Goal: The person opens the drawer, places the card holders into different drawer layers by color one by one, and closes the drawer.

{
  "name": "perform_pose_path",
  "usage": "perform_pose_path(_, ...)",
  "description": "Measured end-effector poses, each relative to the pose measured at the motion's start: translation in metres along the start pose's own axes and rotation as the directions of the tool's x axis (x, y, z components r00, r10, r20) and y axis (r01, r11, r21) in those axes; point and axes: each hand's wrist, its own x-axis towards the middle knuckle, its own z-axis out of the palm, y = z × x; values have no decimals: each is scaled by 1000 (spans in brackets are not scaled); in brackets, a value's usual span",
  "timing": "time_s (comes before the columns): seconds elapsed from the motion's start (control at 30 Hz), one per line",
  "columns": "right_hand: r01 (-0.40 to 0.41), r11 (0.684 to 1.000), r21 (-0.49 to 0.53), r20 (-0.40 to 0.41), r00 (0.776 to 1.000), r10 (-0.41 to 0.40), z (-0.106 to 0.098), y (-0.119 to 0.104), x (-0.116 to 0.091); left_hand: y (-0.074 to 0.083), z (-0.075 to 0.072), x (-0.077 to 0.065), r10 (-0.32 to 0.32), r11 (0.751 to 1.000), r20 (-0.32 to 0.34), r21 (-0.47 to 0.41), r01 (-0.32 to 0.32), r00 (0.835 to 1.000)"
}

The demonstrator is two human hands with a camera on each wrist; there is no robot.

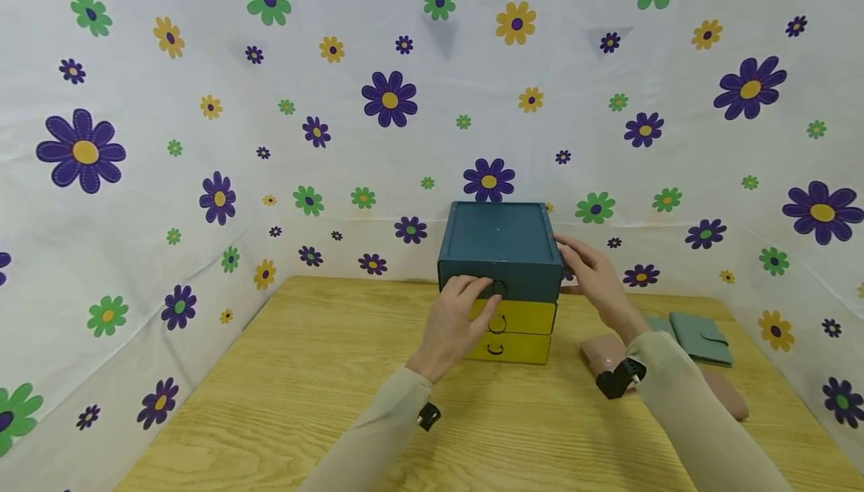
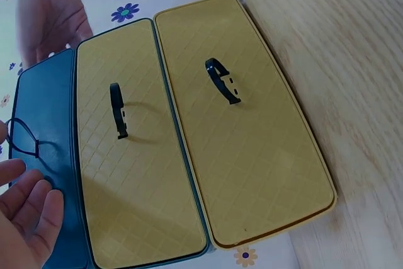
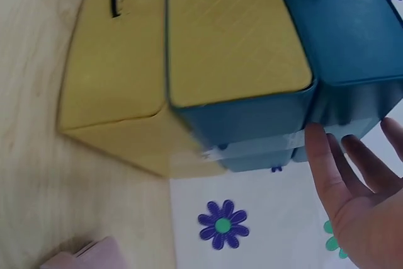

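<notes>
A small stacked drawer unit (image 1: 499, 233) with a blue top stands on the table. Its top drawer (image 1: 533, 280) is blue, and the two yellow drawers (image 2: 129, 155) below have black loop handles. My left hand (image 1: 455, 323) is at the top drawer's front, pinching its black loop handle (image 2: 24, 138) at the fingertips. In the left wrist view that handle stands out from the drawer face. My right hand (image 1: 597, 278) rests against the unit's right side near the top, fingers extended. In the right wrist view its fingertips (image 3: 318, 140) touch the blue side wall beside a strip of clear tape.
To the right of the unit lie a pink wallet (image 1: 603, 349) and a green wallet (image 1: 702, 338), with another pink item (image 1: 725, 394) partly behind my right sleeve. A flower-patterned cloth (image 1: 378, 154) hangs close behind the unit and along both sides of the wooden table (image 1: 304, 372).
</notes>
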Motion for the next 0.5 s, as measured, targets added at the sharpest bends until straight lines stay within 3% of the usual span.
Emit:
perform_pose_path(0.3, -35, 999, -8, -103, 994, 34, 4, 28, -25, -8, -4, 4, 6, 1000, -99, -10, -7, 995)
perform_pose_path(0.5, -75, 997, 9, -165, 983, 76, 15, 49, -38, -14, -8, 8, 12, 1000, -211, -13, -16, 977)
